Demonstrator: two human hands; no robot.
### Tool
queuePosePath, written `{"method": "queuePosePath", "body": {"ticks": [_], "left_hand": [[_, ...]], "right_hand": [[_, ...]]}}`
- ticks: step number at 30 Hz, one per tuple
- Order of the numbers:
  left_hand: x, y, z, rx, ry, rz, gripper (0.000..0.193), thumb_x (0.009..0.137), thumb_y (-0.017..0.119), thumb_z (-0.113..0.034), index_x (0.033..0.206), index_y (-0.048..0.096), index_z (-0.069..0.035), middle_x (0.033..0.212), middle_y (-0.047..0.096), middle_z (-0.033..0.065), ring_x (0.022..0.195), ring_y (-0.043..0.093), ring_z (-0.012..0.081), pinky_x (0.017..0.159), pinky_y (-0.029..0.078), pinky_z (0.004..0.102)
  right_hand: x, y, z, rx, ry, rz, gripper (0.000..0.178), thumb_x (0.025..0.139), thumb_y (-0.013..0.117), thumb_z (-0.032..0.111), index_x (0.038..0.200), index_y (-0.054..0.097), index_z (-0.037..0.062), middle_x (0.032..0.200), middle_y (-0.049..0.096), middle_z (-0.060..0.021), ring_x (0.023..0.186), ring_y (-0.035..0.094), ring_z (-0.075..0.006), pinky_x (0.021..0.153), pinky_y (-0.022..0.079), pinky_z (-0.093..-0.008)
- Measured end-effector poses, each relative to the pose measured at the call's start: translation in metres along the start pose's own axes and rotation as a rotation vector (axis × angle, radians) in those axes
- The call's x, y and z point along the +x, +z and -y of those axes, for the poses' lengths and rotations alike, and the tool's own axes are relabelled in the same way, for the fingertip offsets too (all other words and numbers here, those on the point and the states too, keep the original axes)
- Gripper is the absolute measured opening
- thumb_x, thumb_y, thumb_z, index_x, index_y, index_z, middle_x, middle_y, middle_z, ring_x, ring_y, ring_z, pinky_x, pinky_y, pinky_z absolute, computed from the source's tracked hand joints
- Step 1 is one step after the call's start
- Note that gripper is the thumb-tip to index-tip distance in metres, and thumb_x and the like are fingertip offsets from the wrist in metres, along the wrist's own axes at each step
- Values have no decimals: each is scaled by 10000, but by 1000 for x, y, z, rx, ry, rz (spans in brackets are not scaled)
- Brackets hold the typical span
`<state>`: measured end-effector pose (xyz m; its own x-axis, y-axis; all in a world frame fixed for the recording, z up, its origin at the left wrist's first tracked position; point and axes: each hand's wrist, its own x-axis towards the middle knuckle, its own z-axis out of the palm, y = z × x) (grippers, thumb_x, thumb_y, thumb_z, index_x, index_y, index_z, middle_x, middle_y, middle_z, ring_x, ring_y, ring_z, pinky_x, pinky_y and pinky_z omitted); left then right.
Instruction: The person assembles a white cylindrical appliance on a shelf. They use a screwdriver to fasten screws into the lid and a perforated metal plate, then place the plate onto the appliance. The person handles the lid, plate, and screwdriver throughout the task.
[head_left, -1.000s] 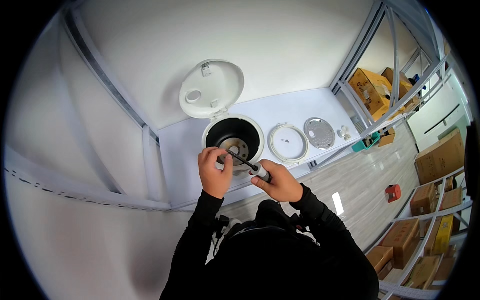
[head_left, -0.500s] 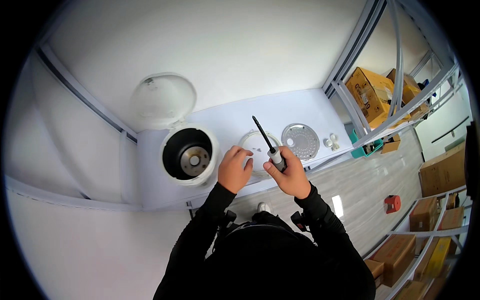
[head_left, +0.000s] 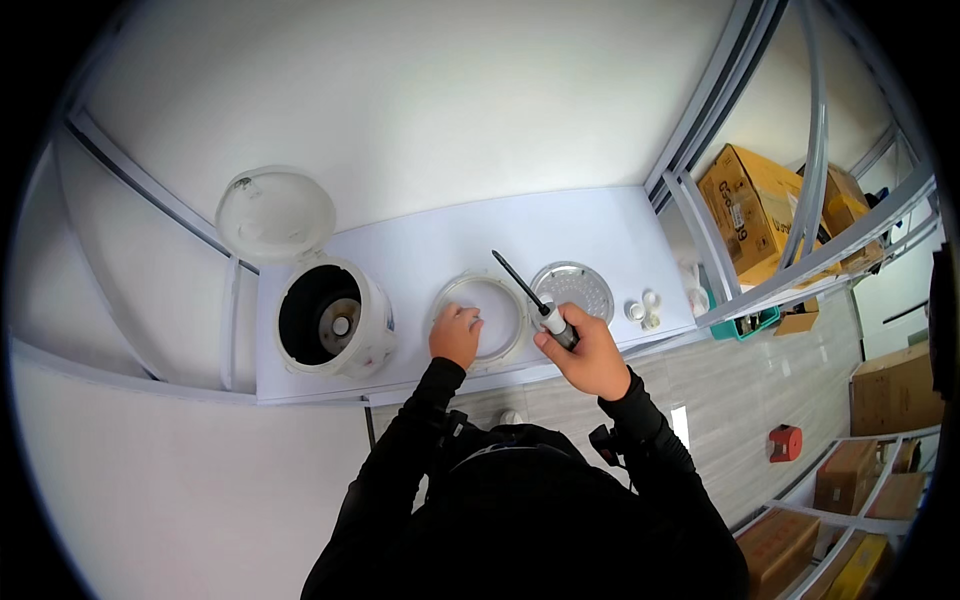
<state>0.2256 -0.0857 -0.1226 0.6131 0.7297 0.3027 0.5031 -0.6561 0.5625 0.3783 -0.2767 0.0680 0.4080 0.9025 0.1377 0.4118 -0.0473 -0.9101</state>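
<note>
1. The grey-and-white handle of a screwdriver with a long black shaft (head_left: pixel 556 326) is gripped in the right hand (head_left: pixel 590 357), the fingers closed around it. The shaft is pointed away from the body and slightly leftward, presumably so that the tip is clear of the other hand.
2. The left hand (head_left: pixel 456 336) is held over the left part of a thin white plastic ring (head_left: pixel 522 322), with its fingers partly curled and loosely bunched. Whether anything small is pinched there, or the ring touched, cannot be told.
3. The ring is laid flat on the pale, smooth surface (head_left: pixel 400 232), probably for steadiness. Just beyond the screwdriver, a silver-grey perforated round plate (head_left: pixel 580 285) is also laid flat, near the ring.
4. A white cylindrical appliance with a dark, deep interior (head_left: pixel 372 335) is stood at the left end of the surface. Its white rounded lid (head_left: pixel 275 215) is raised, so the inside is exposed.
5. Small white round parts (head_left: pixel 645 310) are grouped near the right end, perhaps so that they are not scattered.
</note>
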Motion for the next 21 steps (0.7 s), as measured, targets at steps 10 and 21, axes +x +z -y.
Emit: {"method": "queuePosePath", "body": {"ticks": [10,21], "left_hand": [[6,12,3,87,-88,-10,71,861,750,-197,843,697,-154,957,606,43,945,629,292,767,525,457],[15,18,11,92,-130,31,77,850,748,-176,848,680,-140,1014,600,62,1023,614,310,817,531,459]], "right_hand": [[12,-19,-5,2,-50,50,178,925,743,116,1015,633,9,732,581,-77,634,489,-151,596,429,-315],[25,-20,-10,23,-82,68,179,927,747,135,1003,640,13,715,559,-57,635,479,-132,589,422,-305]]}}
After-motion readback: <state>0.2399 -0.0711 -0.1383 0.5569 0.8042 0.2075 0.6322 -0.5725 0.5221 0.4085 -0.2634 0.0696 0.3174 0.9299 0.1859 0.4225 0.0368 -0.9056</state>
